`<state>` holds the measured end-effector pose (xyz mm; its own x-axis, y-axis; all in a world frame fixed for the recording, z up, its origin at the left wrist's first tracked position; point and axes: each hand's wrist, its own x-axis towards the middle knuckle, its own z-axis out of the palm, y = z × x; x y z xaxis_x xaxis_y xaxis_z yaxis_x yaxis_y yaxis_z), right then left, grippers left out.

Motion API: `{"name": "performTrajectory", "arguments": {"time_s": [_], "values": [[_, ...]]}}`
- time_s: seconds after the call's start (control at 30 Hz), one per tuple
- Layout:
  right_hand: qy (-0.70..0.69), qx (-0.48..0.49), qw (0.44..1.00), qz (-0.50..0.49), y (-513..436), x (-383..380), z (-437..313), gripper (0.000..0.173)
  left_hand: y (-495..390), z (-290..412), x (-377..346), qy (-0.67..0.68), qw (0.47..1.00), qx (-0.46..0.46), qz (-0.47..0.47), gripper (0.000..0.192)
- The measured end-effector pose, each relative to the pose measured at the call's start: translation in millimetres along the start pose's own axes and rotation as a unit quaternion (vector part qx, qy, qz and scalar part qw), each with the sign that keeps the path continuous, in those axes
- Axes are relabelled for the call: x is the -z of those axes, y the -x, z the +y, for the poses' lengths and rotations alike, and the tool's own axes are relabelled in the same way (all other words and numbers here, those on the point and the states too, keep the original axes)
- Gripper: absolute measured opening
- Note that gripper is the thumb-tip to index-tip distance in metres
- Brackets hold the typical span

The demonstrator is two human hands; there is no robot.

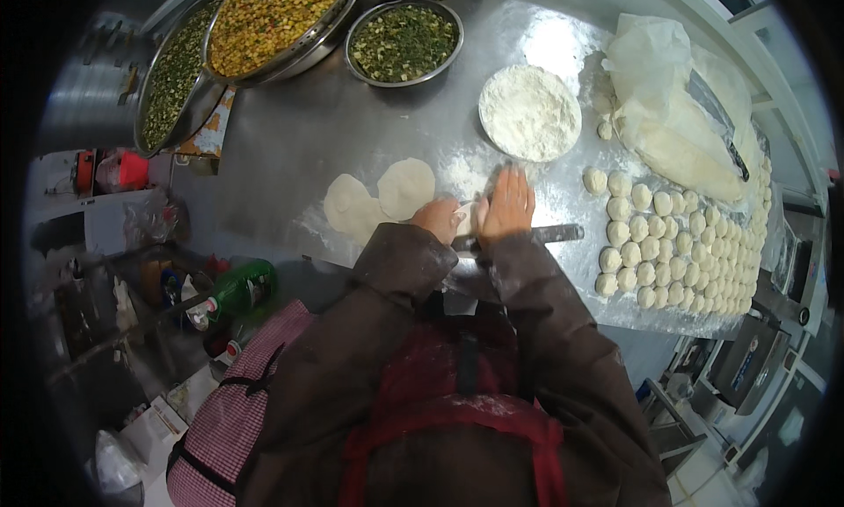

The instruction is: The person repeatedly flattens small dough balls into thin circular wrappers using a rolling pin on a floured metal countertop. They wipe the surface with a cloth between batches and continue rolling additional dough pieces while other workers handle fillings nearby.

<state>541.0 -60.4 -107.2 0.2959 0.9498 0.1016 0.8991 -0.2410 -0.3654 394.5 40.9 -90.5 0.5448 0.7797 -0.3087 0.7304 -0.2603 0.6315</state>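
My left hand (pixel 435 218) is curled at the edge of a small dough piece (pixel 467 218), its fingers closed on it. My right hand (pixel 509 200) lies flat, fingers stretched toward the flour bowl, with its heel over a dark rolling pin (pixel 559 233). The pin runs crosswise near the table's front edge; its middle is hidden under my right hand. Left of my left hand lie thin dough rounds: one (pixel 407 189) touches or overlaps others (pixel 356 207). A bowl of white flour (pixel 530 113) stands just beyond my right fingertips.
Many small dough balls (pixel 649 248) sit in rows at right. Behind them, a large dough mass (pixel 679 151) lies partly under plastic, with a knife (pixel 719 115) on top. Metal bowls of green filling (pixel 403 44) and yellow filling (pixel 277 26) stand at the back left. A person's checked garment (pixel 244 408) is at left.
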Motion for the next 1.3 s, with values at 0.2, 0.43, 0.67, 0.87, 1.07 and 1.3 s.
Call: {"name": "performTrajectory", "arguments": {"time_s": [0.2, 0.43, 0.67, 0.87, 1.07, 1.3], "values": [[0.025, 0.024, 0.998, -0.046, 43.3, 40.3, -15.0, 0.070, 45.7, -10.9, 2.5, 0.267, 0.945, 0.186, 0.017, 0.024], [0.004, 0.020, 1.000, 0.007, -12.8, 6.6, -14.2, 0.060, 8.2, -11.4, -2.3, -0.028, 0.999, -0.024, 0.012, 0.023], [0.039, 0.000, 0.997, -0.073, 52.5, 26.6, -17.0, 0.068, 51.8, -24.9, 9.5, 0.182, 0.974, 0.130, -0.021, 0.029], [-0.026, 0.018, 0.999, 0.025, -7.6, 12.8, -24.5, 0.065, 15.8, -10.7, -3.3, -0.017, 1.000, 0.019, -0.003, 0.028], [0.036, 0.037, 0.998, -0.031, 56.4, 20.6, -19.7, 0.069, 49.6, -25.6, 8.1, 0.172, 0.974, 0.140, 0.038, 0.027], [0.029, 0.031, 0.999, -0.013, 4.0, 14.2, -31.1, 0.064, 24.1, -12.6, 3.8, -0.026, 0.998, 0.049, 0.022, 0.030]]}}
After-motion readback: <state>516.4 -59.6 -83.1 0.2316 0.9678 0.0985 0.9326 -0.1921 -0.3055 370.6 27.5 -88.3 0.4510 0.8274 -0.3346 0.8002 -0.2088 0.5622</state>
